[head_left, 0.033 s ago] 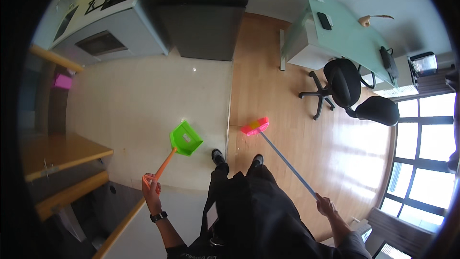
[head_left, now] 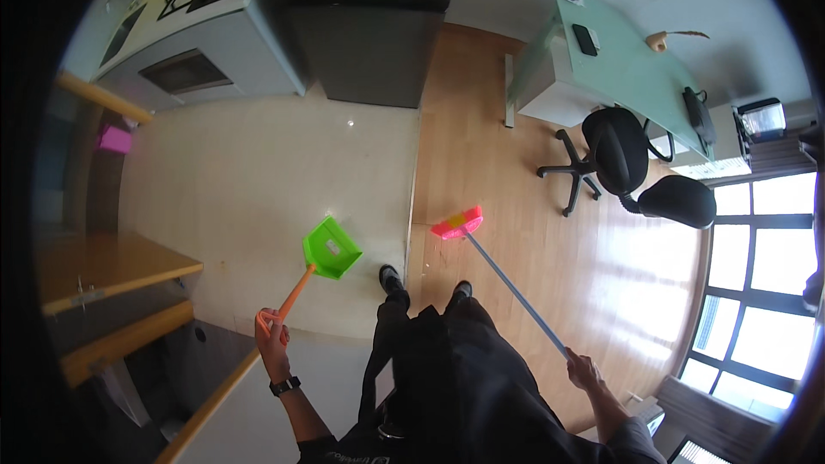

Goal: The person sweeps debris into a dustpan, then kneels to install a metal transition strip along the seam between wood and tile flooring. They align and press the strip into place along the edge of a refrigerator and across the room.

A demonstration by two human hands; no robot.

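Observation:
My left hand is closed round the orange handle of a dustpan. Its green pan is over the pale tiled floor, left of my feet, with a small white label inside; I cannot tell whether it touches the floor. In my right hand is the grey stick of a broom, gripped near its upper end. The broom's pink and yellow head is at the wooden floor, just right of the strip where the two floors meet. Small specks of debris lie on the wood between the broom head and my feet.
A black office chair stands by a glass-topped desk at the far right. Ahead are a dark fridge and a stove counter. Open wooden cabinet doors jut out at left. Windows line the right side.

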